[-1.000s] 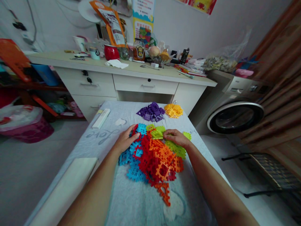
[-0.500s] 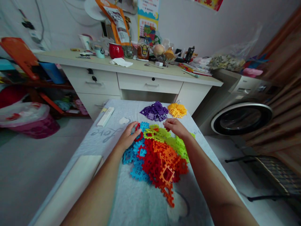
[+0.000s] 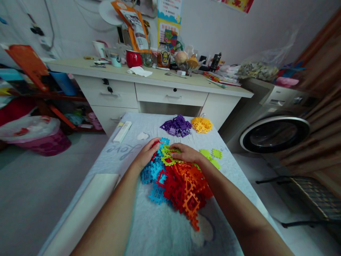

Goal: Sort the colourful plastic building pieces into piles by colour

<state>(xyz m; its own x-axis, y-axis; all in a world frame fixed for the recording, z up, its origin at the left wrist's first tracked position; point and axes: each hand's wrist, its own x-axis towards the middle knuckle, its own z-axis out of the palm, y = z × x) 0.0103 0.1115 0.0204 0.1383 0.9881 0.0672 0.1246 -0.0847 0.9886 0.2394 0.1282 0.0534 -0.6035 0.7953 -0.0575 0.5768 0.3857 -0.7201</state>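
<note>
A heap of flat interlocking plastic tiles in red, orange, blue and green lies on a cloth-covered table. My left hand rests on the heap's far left edge, fingers curled over a red tile and blue ones. My right hand lies on the far end of the heap, fingers bent down onto lime-green tiles. A few green tiles lie apart to the right. Farther off sit a purple pile and a yellow pile.
A white remote-like stick and a scrap of paper lie at the table's far left. A pale roll sits at the near left edge. Behind stands a cluttered desk; a washing machine is at right.
My right hand moved left from near the purple pile onto the green tiles at the heap's far end. Some green tiles now lie apart at right. The left hand barely shifted.
</note>
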